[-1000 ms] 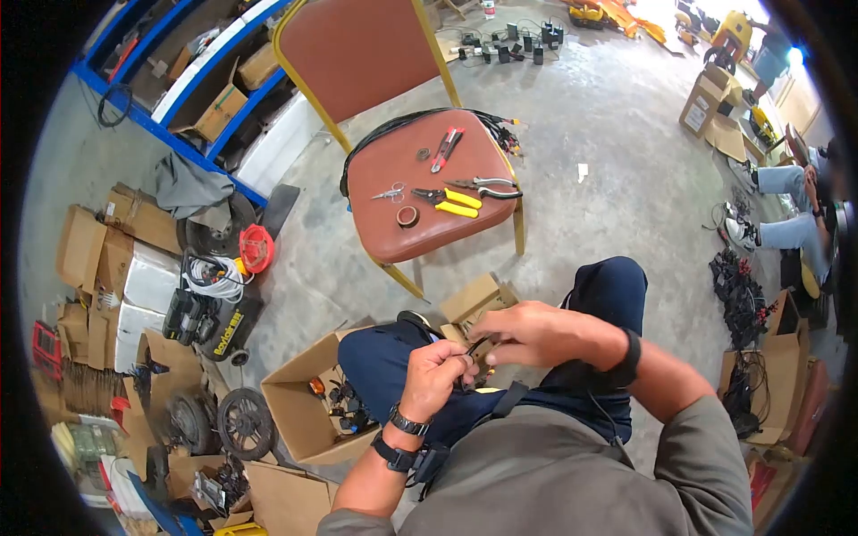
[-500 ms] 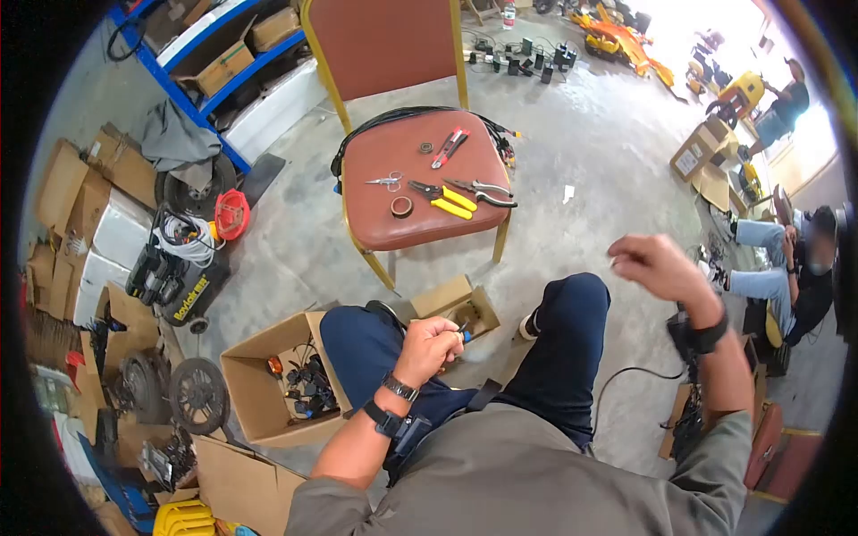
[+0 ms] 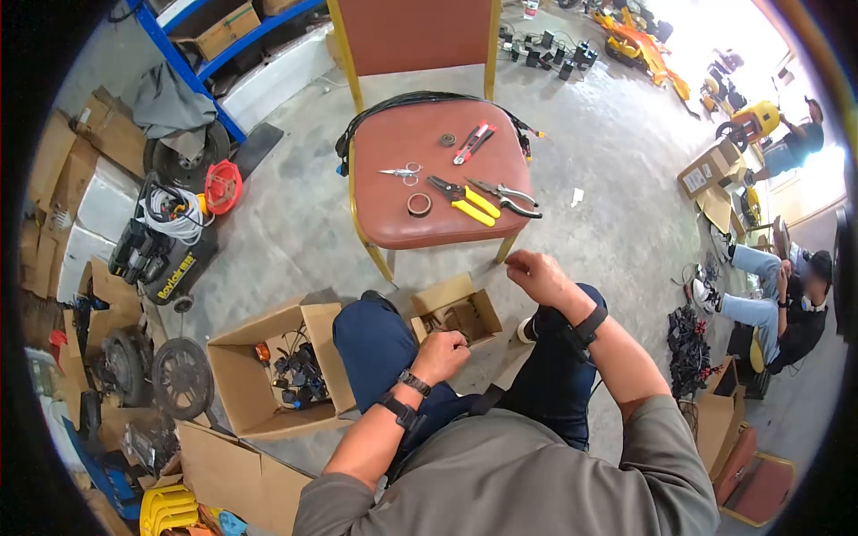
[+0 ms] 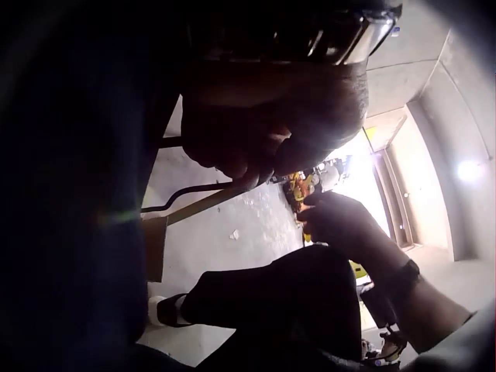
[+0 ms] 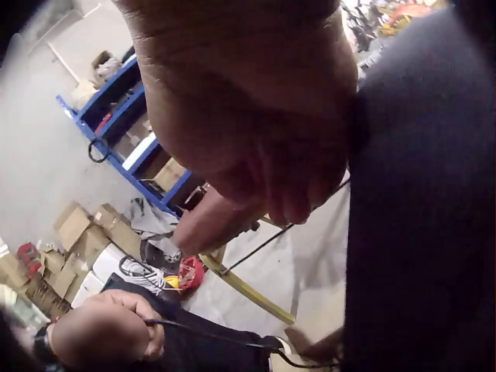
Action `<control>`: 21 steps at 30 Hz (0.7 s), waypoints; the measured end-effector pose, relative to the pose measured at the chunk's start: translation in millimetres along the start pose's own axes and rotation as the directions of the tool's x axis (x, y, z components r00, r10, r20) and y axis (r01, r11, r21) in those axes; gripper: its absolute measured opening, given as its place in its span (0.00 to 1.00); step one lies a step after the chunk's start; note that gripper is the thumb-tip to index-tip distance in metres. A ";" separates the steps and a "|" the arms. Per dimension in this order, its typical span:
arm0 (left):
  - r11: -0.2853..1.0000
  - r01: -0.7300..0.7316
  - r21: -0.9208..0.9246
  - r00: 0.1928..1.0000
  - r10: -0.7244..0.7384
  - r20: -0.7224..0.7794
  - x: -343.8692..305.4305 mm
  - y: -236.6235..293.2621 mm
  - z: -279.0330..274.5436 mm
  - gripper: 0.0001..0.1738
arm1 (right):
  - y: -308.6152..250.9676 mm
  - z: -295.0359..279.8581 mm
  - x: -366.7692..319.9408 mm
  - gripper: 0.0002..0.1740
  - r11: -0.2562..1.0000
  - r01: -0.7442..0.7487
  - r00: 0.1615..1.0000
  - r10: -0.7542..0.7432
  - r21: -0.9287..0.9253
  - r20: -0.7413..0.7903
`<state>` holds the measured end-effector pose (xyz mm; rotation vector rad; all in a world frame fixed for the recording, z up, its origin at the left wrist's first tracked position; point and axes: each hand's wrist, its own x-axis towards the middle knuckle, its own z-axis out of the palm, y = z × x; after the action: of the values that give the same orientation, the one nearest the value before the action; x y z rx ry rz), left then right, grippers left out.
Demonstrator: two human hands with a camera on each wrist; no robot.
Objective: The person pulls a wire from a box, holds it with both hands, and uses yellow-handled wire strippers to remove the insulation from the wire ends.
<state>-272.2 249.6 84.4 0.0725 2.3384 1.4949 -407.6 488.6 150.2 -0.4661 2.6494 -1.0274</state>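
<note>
Above the left knee, my left hand (image 3: pixel 441 357) grips a black cable (image 4: pixel 186 191), which trails from its curled fingers in the left wrist view. The same cable runs away from that hand at the bottom of the right wrist view. My right hand (image 3: pixel 542 279) hangs over the right knee, apart from the left, its fingers bent; I cannot tell whether they pinch anything. Ahead, the red chair seat (image 3: pixel 384 214) bears yellow-handled wire strippers (image 3: pixel 476 205), pliers (image 3: pixel 506 196), small scissors (image 3: pixel 404 171), a utility knife (image 3: pixel 474 143) and a tape roll (image 3: pixel 419 213).
Between the feet stands a small cardboard box (image 3: pixel 487 319). A larger box (image 3: pixel 232 380) with dark parts sits left of the left knee. Black cables (image 3: pixel 420 96) lie along the seat's back. Wheels, cartons and a compressor (image 3: pixel 183 268) crowd the left; a seated person (image 3: pixel 786 295) is at right.
My right hand left the cable beside the left hand, swung out to the right, then came back in over the right knee. My left hand has stayed near the left knee.
</note>
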 end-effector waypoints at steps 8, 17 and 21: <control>0.998 -0.058 -0.026 0.998 0.059 0.019 10.4 10.0 4.0 0.12 | -34.8 9.5 85.4 0.24 0.885 0.268 0.942 -0.324 -0.380 -0.090; 0.996 -0.078 -0.037 0.996 0.080 0.043 14.0 8.5 3.8 0.12 | -35.9 22.9 116.7 0.22 0.798 0.126 0.974 -0.211 -0.589 -0.077; 0.998 -0.066 -0.015 0.997 0.066 0.036 15.6 4.2 7.4 0.13 | -36.9 16.2 114.2 0.22 0.878 0.080 0.987 -0.137 -0.473 -0.086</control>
<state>-284.9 261.5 81.1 0.1736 2.3172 1.5277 -499.0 409.1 149.7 -0.6759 3.0072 -0.4327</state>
